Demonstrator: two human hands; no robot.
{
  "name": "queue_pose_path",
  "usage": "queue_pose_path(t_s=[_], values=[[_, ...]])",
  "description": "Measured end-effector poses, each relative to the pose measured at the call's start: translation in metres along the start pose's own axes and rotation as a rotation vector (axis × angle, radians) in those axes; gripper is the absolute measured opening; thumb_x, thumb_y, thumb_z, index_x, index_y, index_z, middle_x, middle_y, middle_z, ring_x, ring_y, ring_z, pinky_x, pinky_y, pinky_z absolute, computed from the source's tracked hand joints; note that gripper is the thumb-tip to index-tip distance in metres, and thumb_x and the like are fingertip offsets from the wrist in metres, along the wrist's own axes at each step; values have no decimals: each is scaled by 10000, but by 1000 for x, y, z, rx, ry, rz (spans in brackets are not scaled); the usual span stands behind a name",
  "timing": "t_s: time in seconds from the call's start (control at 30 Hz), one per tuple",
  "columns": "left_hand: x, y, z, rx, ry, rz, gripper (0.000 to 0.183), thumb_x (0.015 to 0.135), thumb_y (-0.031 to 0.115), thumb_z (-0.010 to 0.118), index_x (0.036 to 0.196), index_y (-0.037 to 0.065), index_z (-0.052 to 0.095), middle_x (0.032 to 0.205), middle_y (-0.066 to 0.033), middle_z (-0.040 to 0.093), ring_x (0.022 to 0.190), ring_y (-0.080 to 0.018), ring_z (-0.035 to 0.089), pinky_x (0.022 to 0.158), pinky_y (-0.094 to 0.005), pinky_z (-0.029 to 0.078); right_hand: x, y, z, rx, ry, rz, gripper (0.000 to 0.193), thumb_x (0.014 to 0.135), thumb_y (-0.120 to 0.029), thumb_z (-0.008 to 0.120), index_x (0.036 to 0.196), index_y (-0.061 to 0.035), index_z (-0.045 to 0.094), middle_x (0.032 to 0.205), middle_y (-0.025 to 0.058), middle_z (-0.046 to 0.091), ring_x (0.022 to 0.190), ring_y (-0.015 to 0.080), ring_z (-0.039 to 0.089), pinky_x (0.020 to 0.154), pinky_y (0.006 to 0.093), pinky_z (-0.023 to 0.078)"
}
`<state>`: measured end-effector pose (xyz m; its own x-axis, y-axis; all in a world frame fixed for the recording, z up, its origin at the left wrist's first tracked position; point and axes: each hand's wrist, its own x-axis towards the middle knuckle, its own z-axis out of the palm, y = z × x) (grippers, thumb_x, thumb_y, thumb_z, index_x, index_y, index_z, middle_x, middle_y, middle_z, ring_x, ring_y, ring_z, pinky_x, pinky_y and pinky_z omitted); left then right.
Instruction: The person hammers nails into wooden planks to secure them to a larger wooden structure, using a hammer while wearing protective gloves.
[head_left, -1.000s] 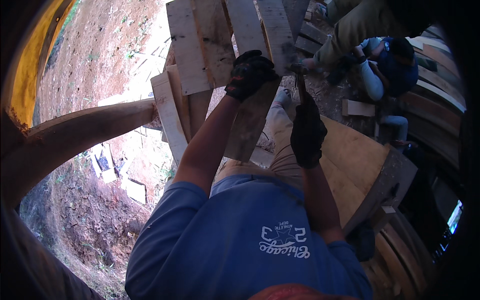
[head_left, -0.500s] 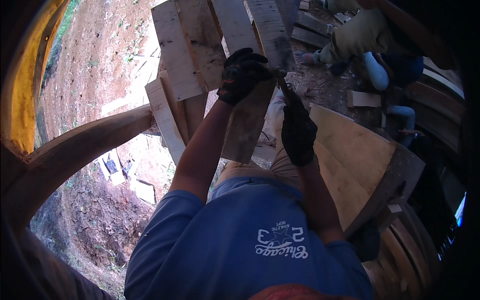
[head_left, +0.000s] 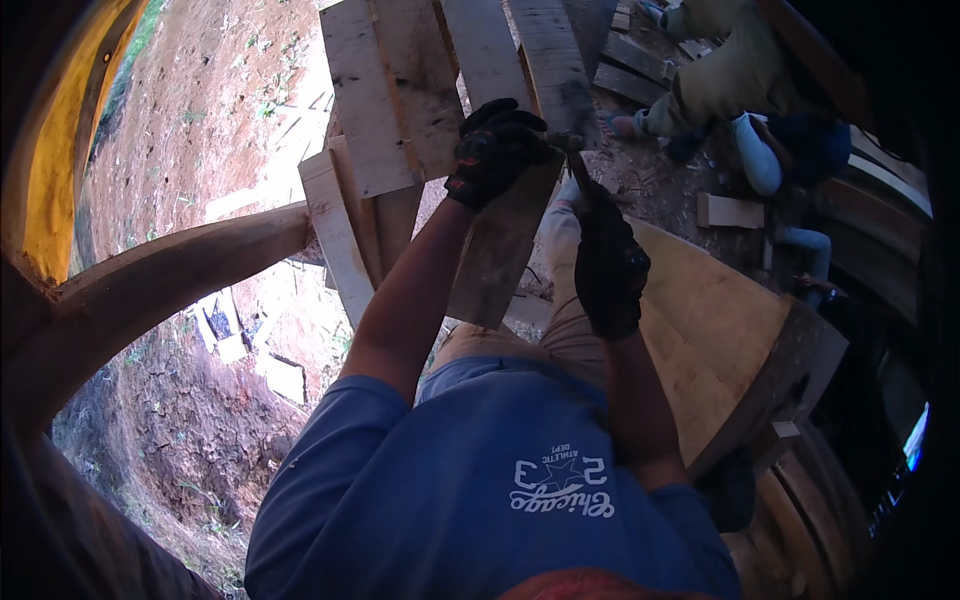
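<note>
A wooden piece built of slats [head_left: 365, 95] stands in front of me, with gaps between its boards. My left hand [head_left: 497, 155], in a black glove, rests at its near boards, fingers closed together toward the right edge; anything pinched in them is too small to make out. My right hand [head_left: 610, 270], also gloved in black, is wrapped around the handle of a hammer [head_left: 568, 141]. The hammer's head is right beside my left fingertips, by the board edge. Below my left hand, a lower board [head_left: 490, 260] slants down toward my lap.
A curved wooden beam [head_left: 190, 257] runs in from the left. To my right leans a pale wooden panel [head_left: 700, 320]. Another person [head_left: 735, 75] is at the upper right, near a loose wood block [head_left: 730, 211] and scattered boards. Sunlit bare earth [head_left: 190, 420] lies on the left.
The slatted wood and both hands appear slightly farther right in the view. The hammer head stays close to my left fingertips, and both grips look the same.
</note>
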<state>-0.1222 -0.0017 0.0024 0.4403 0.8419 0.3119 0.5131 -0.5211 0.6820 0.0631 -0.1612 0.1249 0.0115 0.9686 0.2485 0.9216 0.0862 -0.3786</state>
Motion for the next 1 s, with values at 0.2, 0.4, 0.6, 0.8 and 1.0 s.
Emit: queue_pose_path(t_s=[0.2,0.4,0.6,0.8,1.0], values=[[2,2,-8,43,16,75,123,802,235,876,923,255,863,1205,44,801,1369,-327,630,1144,-477,504,-2,2,9,9,-72,24,409,1069,-80,666,1478,-71,655,1282,110,776,1028,279,784,799,352,623],[-1,-6,-1,43,53,122,90,796,349,891,859,299,851,1209,96,800,1372,-299,624,1175,-450,449,5,-4,-2,121,112,-18,387,1096,-129,639,1476,-57,653,1240,109,780,930,260,771,739,369,612],[0,0,2,98,-2,40,102,792,295,885,887,269,861,1179,43,809,1363,-303,641,1147,-449,505,-19,19,34,-418,-326,127,383,1116,-158,613,1485,-58,643,1224,118,774,956,234,779,728,363,610],[1,8,-4,59,18,-22,85,828,309,878,885,257,844,1210,48,802,1397,-291,614,1162,-443,490,-4,9,15,-19,27,-57,393,1149,-202,550,1513,-69,618,1250,90,772,969,174,785,696,333,601],[-3,-6,4,21,78,46,132,767,389,921,839,314,840,1211,87,795,1413,-295,592,1179,-456,437,-3,-5,4,53,9,34,411,1133,-133,543,1524,-14,574,1356,212,734,1153,400,748,906,448,603]])
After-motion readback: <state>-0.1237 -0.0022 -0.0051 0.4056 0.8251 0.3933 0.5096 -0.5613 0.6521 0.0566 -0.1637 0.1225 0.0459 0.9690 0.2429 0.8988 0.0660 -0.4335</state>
